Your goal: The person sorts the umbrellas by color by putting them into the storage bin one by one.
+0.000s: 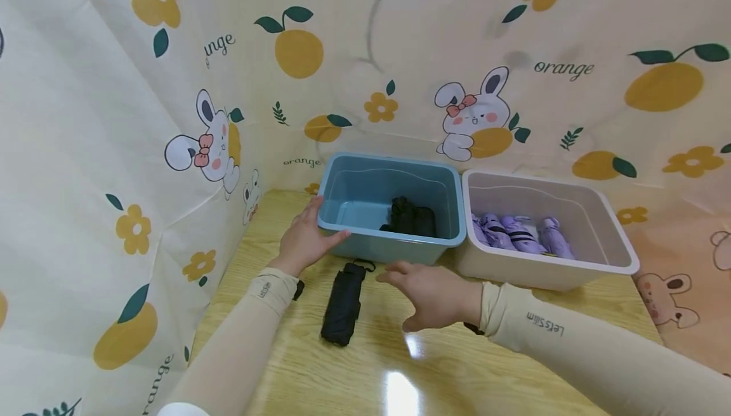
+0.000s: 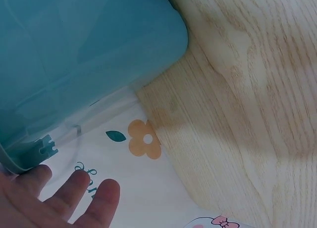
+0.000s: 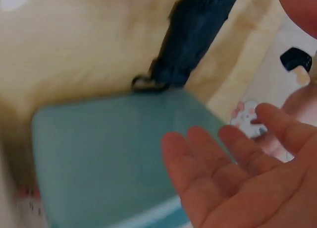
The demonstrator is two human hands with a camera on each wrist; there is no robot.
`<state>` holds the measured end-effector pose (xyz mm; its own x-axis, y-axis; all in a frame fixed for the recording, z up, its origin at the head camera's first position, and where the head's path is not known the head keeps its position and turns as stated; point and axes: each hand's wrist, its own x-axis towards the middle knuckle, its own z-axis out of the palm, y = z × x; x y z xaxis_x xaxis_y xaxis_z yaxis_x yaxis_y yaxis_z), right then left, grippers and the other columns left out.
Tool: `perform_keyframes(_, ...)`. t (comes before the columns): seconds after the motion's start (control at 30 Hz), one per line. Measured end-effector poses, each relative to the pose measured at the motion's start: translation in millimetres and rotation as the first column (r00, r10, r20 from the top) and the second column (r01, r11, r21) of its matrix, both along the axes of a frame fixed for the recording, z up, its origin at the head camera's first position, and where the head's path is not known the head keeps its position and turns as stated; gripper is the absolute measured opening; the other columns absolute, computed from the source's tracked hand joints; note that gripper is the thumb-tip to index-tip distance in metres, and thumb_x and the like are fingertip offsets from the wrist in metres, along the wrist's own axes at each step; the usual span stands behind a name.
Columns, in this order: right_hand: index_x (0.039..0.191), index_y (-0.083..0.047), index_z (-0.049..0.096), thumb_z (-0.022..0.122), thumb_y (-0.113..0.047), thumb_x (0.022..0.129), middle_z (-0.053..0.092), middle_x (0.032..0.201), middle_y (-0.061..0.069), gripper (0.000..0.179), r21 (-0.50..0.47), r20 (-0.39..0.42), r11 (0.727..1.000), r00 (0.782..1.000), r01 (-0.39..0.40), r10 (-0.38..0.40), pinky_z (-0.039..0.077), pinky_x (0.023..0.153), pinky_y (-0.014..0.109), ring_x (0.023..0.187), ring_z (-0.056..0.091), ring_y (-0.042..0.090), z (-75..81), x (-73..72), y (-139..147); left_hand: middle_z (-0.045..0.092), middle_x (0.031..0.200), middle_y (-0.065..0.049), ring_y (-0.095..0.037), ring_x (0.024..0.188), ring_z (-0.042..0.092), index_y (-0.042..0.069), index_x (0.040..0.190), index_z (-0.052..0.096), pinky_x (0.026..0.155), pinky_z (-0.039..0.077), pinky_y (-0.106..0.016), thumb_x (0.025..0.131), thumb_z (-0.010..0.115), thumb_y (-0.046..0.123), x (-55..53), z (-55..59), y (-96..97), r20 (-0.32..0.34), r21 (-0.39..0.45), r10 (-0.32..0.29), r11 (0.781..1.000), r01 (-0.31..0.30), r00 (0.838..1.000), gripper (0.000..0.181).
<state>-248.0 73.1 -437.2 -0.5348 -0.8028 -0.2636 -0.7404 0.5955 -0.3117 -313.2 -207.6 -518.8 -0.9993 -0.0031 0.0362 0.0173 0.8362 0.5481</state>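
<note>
A folded black umbrella [image 1: 342,305] with a wrist loop lies on the wooden table, in front of the blue bin [image 1: 394,250]. At that bin's front left corner is my left hand [image 1: 305,236], its thumb along the front rim; in the left wrist view its fingers [image 2: 101,203] reach past the rim, loosely extended. My right hand [image 1: 436,292] is held right of the umbrella, fingers spread and grasping nothing. The right wrist view shows its bare palm [image 3: 257,188] and the umbrella [image 3: 195,37] beyond. Dark folded bundles [image 1: 411,218] lie inside the blue bin.
A beige bin [image 1: 571,274] stands against the blue one on the right, with several purple folded umbrellas [image 1: 520,235] inside. Behind and to the left hangs a printed cloth [image 1: 400,35] with oranges and rabbits. The wooden table [image 1: 457,365] reflects light in front.
</note>
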Motion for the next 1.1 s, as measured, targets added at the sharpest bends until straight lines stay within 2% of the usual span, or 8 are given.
perform_keyframes(0.07,0.148,-0.01,0.046,0.088,-0.032,0.076,0.043,0.148,0.016,0.086,0.001,0.015,1.0,1.0,0.011,-0.011,0.055,0.074,0.036,0.115,0.06,0.029,-13.4,3.4,-8.9,0.019,0.165,-0.005,-0.037,0.139,0.037,0.017,0.161,0.018,0.095,0.046,-0.055,0.081,0.062,0.076,0.2,0.2,-1.2,-0.001,-0.003,0.003,1.0,-0.003,1.0,0.108)
perform_keyframes(0.2,0.15,-0.012,0.044,0.088,-0.041,0.074,0.043,0.149,0.016,0.092,0.015,-0.007,1.0,1.0,0.027,-0.026,0.054,0.083,0.039,0.121,0.057,0.033,-43.8,8.8,-27.6,0.02,0.164,-0.005,-0.037,0.139,0.038,0.017,0.161,0.019,0.095,0.045,-0.056,0.081,0.063,0.075,1.1,1.5,-2.3,-0.003,0.001,0.004,1.0,-0.004,1.0,0.108)
perform_keyframes(0.3,0.152,-0.015,0.042,0.087,-0.046,0.074,0.04,0.152,0.016,0.095,0.027,-0.016,0.998,0.998,0.058,-0.057,0.055,0.075,0.036,0.123,0.055,0.036,-64.4,11.6,-41.7,0.019,0.164,-0.006,-0.037,0.14,0.037,0.017,0.161,0.019,0.096,0.045,-0.056,0.081,0.063,0.075,1.5,1.8,-2.6,0.0,0.0,0.0,1.0,0.0,1.0,0.108)
perform_keyframes(0.43,0.153,-0.016,0.041,0.087,-0.049,0.072,0.035,0.154,0.016,0.099,0.038,-0.011,0.992,0.993,0.121,-0.12,0.055,0.066,0.036,0.126,0.051,0.04,-83.7,13.8,-59.1,0.018,0.165,-0.005,-0.037,0.141,0.035,0.018,0.161,0.018,0.097,0.044,-0.057,0.081,0.062,0.075,1.6,0.7,-2.9,0.004,-0.003,-0.001,1.0,0.001,1.0,0.108)
perform_keyframes(0.6,0.153,-0.016,0.04,0.087,-0.057,0.068,0.033,0.154,0.018,0.105,0.056,-0.032,0.983,0.985,0.172,-0.171,0.056,0.075,0.046,0.127,0.049,0.044,-100.2,16.9,-76.4,0.019,0.165,-0.005,-0.036,0.141,0.036,0.018,0.161,0.018,0.097,0.044,-0.055,0.08,0.062,0.077,1.3,-2.0,-3.3,-0.004,0.0,-0.003,1.0,0.003,1.0,0.11)
perform_keyframes(0.7,0.154,-0.017,0.039,0.087,-0.059,0.067,0.03,0.157,0.017,0.107,0.066,-0.045,0.979,0.981,0.194,-0.191,0.056,0.079,0.046,0.129,0.047,0.044,-108.0,19.3,-86.4,0.019,0.165,-0.004,-0.036,0.14,0.037,0.018,0.161,0.018,0.096,0.045,-0.055,0.08,0.062,0.077,1.3,-3.0,-3.2,-0.008,0.002,-0.002,1.0,0.002,1.0,0.109)
perform_keyframes(0.97,0.153,-0.019,0.041,0.087,-0.064,0.063,0.025,0.158,0.018,0.11,0.089,-0.108,0.97,0.971,0.225,-0.215,0.057,0.075,0.045,0.13,0.045,0.045,-131.8,24.0,-106.4,0.017,0.165,-0.003,-0.037,0.14,0.037,0.02,0.162,0.016,0.095,0.045,-0.056,0.081,0.061,0.077,2.5,-1.9,-3.0,-0.003,0.004,-0.005,1.0,0.005,1.0,0.108)
perform_keyframes(1.1,0.152,-0.02,0.04,0.086,-0.064,0.064,0.025,0.158,0.02,0.109,0.116,-0.091,0.962,0.967,0.247,-0.238,0.056,0.079,0.046,0.125,0.05,0.047,-133.6,20.7,-111.3,0.018,0.165,-0.004,-0.037,0.139,0.037,0.019,0.161,0.017,0.095,0.045,-0.056,0.081,0.062,0.076,1.3,-0.9,-1.9,-0.006,0.004,-0.004,1.0,0.004,1.0,0.108)
